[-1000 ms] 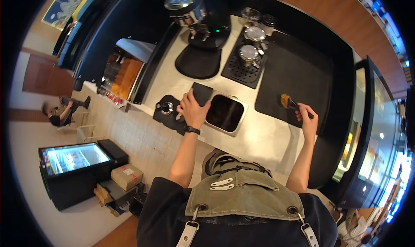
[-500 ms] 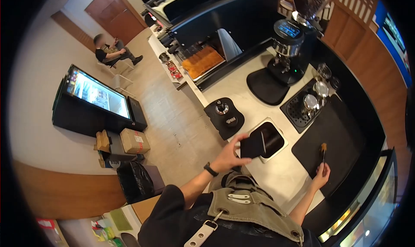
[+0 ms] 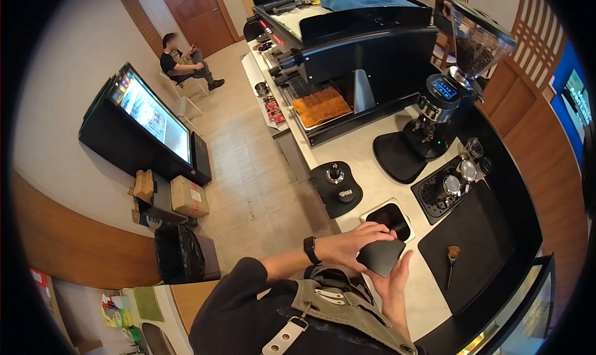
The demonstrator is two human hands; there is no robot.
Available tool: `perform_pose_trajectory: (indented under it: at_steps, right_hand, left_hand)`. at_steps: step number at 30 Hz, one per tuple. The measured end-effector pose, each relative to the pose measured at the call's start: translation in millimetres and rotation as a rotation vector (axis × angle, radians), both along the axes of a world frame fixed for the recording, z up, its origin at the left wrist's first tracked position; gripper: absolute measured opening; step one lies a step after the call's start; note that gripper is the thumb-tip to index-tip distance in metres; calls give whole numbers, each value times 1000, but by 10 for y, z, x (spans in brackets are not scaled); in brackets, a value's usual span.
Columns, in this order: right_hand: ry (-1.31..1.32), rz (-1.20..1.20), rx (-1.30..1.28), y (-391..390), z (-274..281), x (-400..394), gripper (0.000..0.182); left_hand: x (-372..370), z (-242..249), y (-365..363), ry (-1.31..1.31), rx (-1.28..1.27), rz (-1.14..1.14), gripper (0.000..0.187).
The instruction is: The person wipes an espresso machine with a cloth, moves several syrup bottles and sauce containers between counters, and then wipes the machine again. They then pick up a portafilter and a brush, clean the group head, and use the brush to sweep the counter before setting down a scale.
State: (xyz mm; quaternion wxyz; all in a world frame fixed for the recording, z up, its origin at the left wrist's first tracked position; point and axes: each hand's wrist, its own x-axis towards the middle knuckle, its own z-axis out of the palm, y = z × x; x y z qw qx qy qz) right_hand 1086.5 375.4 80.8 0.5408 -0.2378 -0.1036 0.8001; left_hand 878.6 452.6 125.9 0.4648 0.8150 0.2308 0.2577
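Close to my body, a black piece with a flat, squarish face (image 3: 381,257) is held over the counter's near edge; its exact kind I cannot make out. My left hand (image 3: 347,246) grips its upper left side, fingers over the top edge. Against its lower right side is my right hand (image 3: 392,283), cupped around it, partly hidden behind it. Just beyond sits a dark rectangular bin (image 3: 391,218) with a pale rim, set in the counter. A brush with brown bristles (image 3: 453,254) lies on the black mat (image 3: 475,243) to the right.
A tamper (image 3: 335,173) stands on a black pad at the counter's left edge. Behind are a coffee grinder (image 3: 434,109) and an espresso machine (image 3: 366,57) with a brown cloth (image 3: 321,106) on its tray. Portafilters (image 3: 452,184) rest right. A person (image 3: 181,63) sits far left.
My right hand has put the brush down on the mat and come over to the black piece. My left hand has brought that piece nearer my body. The view has shifted.
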Motion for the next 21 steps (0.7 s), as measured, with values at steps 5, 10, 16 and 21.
perform_pose_trajectory:
  at_steps: [5, 10, 16, 21]
  right_hand:
    - [-40, -111, 127, 504, 9, -839, 73]
    - [-210, 33, 388, 1269, -180, -2046, 82]
    - [-126, 288, 482, 2445, -207, -3780, 83]
    - [-338, 431, 472, 3202, -150, -4587, 77]
  left_hand:
    - [-580, -263, 80, 55, 0, 315, 116]
    - [-1358, -418, 421, -112, -193, 696, 122]
    - [-3238, -660, 1488, -315, -421, 858, 123]
    - [-5011, -660, 2930, -175, -161, 997, 118]
